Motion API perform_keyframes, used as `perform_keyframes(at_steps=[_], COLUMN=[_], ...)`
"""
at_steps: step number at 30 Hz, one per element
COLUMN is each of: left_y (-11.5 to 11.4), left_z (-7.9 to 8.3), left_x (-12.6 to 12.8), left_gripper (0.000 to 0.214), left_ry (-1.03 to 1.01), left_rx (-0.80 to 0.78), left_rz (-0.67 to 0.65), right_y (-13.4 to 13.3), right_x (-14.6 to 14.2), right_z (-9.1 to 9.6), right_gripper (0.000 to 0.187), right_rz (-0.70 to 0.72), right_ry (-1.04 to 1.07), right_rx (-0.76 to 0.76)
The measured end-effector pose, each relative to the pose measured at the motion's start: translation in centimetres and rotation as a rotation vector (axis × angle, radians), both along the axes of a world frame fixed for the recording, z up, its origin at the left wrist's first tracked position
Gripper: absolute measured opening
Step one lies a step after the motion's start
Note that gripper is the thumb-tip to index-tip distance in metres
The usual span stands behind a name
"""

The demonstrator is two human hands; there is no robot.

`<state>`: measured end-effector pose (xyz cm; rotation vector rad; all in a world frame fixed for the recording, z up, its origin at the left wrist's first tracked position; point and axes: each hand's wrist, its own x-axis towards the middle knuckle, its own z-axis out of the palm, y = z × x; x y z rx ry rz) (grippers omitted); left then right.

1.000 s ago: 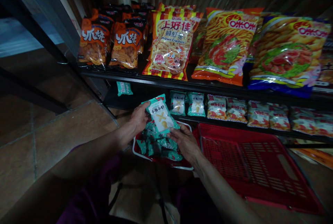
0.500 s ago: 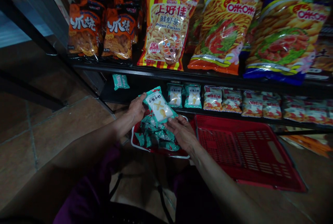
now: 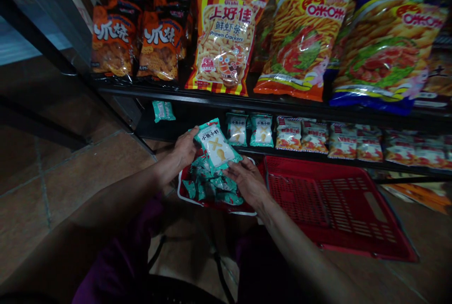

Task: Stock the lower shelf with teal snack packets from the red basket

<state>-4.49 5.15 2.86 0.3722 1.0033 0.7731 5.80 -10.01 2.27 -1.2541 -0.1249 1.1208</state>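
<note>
Between my two hands I hold a teal and white snack bag (image 3: 216, 145), its printed front facing up. My left hand (image 3: 185, 146) pinches its upper left edge. At the lower right corner, the fingers of my right hand (image 3: 247, 179) close on the same bag. Right below it, a red basket with a white rim (image 3: 181, 190) holds several more teal snack bags (image 3: 212, 186). On the lower shelf just behind stand two matching upright bags (image 3: 237, 129). Another small teal packet (image 3: 164, 111) lies on that shelf to the left.
A second red basket (image 3: 307, 200) lies at the right, against the shelf. Several white and orange snack bags (image 3: 342, 141) line the lower shelf. Above, the black upper shelf edge (image 3: 212, 98) carries large bags of prawn crackers (image 3: 228, 43). A dark metal post (image 3: 38, 36) stands left.
Almost nothing differs. Both hands keep hold of the snack bag in nearly the same place, and the view has shifted very slightly.
</note>
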Motion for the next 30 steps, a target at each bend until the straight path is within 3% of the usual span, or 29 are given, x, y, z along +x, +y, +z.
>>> perform_keyframes(at_steps=[11,20,30], left_y=[0.3,0.3,0.3], left_z=[-0.9,0.0,-0.4], left_x=[-0.2,-0.2,-0.5], left_gripper=[0.009,0.012,0.022], left_ry=[-0.053,-0.07,-0.072], left_rx=[0.041,0.067,0.098], left_rz=[-0.028,-0.039,-0.117], right_y=[0.4,0.1,0.3], right_x=[0.2,0.2,0.4], right_z=[0.1,-0.3,-1.2], right_gripper=[0.033,0.036,0.034], right_rz=[-0.047,-0.025,-0.076], right_ry=[0.029,-0.036,-0.018], right_rx=[0.011,-0.06,-0.07])
